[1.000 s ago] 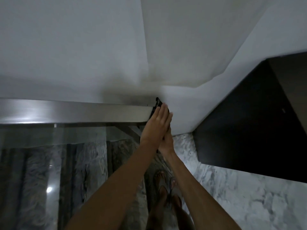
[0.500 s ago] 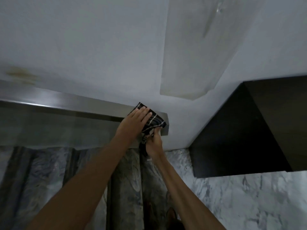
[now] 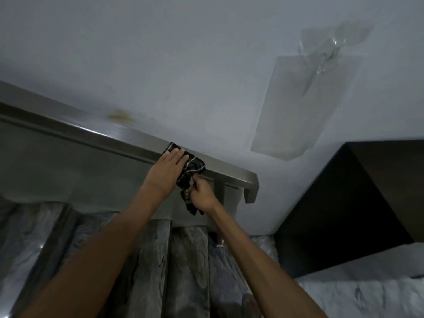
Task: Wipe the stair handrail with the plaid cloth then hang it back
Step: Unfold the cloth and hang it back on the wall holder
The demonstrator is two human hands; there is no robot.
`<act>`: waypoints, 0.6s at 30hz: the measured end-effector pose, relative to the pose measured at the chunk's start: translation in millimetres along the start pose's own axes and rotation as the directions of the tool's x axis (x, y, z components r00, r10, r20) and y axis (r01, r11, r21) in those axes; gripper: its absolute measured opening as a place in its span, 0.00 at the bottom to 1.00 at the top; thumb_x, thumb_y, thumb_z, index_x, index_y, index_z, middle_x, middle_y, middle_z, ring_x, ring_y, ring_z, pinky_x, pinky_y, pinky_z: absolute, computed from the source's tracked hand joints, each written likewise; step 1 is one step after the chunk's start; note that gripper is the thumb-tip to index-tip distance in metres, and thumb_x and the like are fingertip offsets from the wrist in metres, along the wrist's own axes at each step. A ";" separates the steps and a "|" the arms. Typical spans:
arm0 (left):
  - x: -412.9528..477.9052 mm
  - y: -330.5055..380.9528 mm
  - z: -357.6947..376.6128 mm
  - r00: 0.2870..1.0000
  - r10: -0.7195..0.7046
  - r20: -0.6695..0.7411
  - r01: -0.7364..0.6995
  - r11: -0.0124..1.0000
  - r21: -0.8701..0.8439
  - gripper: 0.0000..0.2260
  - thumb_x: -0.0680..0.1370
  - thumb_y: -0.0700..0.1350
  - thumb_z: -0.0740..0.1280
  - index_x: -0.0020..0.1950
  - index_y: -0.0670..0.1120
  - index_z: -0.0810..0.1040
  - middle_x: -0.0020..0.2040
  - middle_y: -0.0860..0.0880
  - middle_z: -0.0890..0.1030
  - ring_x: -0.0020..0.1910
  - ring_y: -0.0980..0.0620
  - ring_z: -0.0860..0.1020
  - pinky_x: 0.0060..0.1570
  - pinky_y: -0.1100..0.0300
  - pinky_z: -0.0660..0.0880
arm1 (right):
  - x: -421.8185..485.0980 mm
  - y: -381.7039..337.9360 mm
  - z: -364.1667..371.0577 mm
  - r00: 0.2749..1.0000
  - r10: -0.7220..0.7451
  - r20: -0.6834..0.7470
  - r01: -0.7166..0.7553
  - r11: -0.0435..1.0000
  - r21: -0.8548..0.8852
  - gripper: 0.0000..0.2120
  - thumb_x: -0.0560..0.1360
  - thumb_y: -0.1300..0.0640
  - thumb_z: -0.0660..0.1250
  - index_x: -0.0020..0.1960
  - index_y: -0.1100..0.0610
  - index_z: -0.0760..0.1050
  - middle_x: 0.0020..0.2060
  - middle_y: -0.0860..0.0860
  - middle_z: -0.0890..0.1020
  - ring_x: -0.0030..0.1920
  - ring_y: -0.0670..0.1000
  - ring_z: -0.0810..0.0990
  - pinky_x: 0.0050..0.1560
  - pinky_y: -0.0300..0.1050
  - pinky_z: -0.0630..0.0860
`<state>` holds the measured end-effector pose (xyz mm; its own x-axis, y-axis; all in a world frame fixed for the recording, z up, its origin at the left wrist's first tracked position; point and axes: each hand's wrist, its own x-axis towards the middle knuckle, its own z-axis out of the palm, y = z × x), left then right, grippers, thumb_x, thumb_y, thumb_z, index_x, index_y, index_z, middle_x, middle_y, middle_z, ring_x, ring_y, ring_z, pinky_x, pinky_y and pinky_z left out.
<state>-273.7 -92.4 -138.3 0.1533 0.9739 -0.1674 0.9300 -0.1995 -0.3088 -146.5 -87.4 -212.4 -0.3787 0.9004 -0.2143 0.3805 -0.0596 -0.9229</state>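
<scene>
A steel stair handrail runs from the upper left down to its end at centre right. The dark plaid cloth with white stripes is draped over the rail a short way from that end. My left hand lies flat on top of the cloth, fingers together, pressing it on the rail. My right hand is below the rail, pinching the hanging part of the cloth.
A glass panel hangs under the rail, with marble stair steps beyond it. A white wall with a clear plastic sheet stands behind. A dark cabinet sits at right on the marble floor.
Both hands and the cloth have slid up along the rail, away from its end. At first the cloth was at the rail's very tip. The view has tilted upward.
</scene>
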 end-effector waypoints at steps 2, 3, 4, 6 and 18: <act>-8.1 -1.9 -10.3 0.997 -0.078 -0.010 0.074 0.973 -0.217 0.31 0.79 0.38 0.63 0.80 0.43 0.53 0.80 0.42 0.56 0.80 0.44 0.56 0.78 0.53 0.56 | -6.3 -17.7 -6.0 0.999 -0.045 0.018 0.045 0.999 -0.024 0.19 0.75 0.73 0.54 0.65 0.67 0.71 0.58 0.67 0.80 0.59 0.66 0.78 0.61 0.61 0.76; -10.9 -2.5 -15.8 0.993 -0.115 -0.009 0.105 0.933 -0.344 0.29 0.78 0.38 0.63 0.79 0.43 0.58 0.78 0.40 0.63 0.76 0.41 0.63 0.75 0.51 0.63 | -9.7 -26.1 -11.3 0.997 -0.072 0.016 0.072 0.996 -0.045 0.21 0.75 0.73 0.54 0.65 0.66 0.71 0.58 0.66 0.81 0.58 0.65 0.79 0.59 0.58 0.76; -12.9 -3.6 -21.6 0.989 -0.147 -0.017 0.123 0.882 -0.456 0.26 0.78 0.37 0.63 0.76 0.44 0.64 0.73 0.39 0.70 0.71 0.39 0.70 0.69 0.47 0.69 | -11.8 -33.4 -18.0 0.995 -0.100 0.013 0.100 0.992 -0.071 0.21 0.74 0.73 0.53 0.65 0.64 0.72 0.57 0.65 0.81 0.57 0.65 0.79 0.57 0.56 0.76; -17.6 -5.1 -31.3 0.979 -0.198 -0.053 0.122 0.770 -0.626 0.21 0.76 0.34 0.60 0.70 0.44 0.72 0.63 0.37 0.79 0.61 0.37 0.77 0.58 0.45 0.76 | -17.6 -47.8 -34.6 0.988 -0.157 0.002 0.156 0.978 -0.136 0.21 0.75 0.72 0.53 0.65 0.62 0.72 0.54 0.65 0.81 0.53 0.65 0.80 0.53 0.56 0.77; -26.8 12.2 -123.1 0.971 -0.225 0.085 -0.061 -0.571 -0.819 0.14 0.77 0.46 0.59 0.45 0.42 0.82 0.41 0.45 0.84 0.40 0.49 0.82 0.39 0.58 0.79 | -59.6 -158.3 -148.2 0.975 -0.152 -0.164 0.165 0.984 0.071 0.21 0.81 0.46 0.53 0.43 0.51 0.82 0.41 0.51 0.86 0.44 0.48 0.83 0.45 0.44 0.75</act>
<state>-225.3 -107.5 -22.3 -0.0888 0.9810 -0.1726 -0.2668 0.1435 0.9530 -59.2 -67.8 -6.1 -0.2890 0.9572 -0.0161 0.2518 0.0598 -0.9659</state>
